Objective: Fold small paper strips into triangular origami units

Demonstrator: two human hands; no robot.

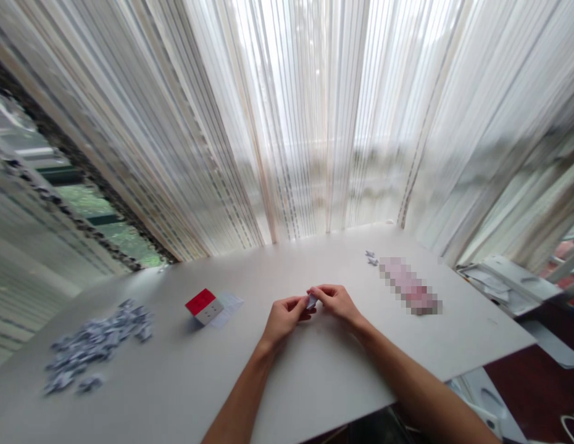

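Over the middle of the white table (310,394), my left hand (282,319) and my right hand (339,304) meet, fingertips close together. Pinched between them is a small piece of folded white paper (311,301); the fingers cover part of it. Off to the left stands a cube (205,306) with a red top and a white side marked with dark dots. Thin pale paper sheets (228,309) lie flat beside and partly behind it.
A heap of small folded paper pieces (99,342) spreads over the table's left side. Two small paper pieces (371,258) lie at the right, near a pixelated pinkish thing (411,287). Striped sheer curtains (287,123) hang behind the table. Papers on a white shelf (490,280) show beyond the right edge.
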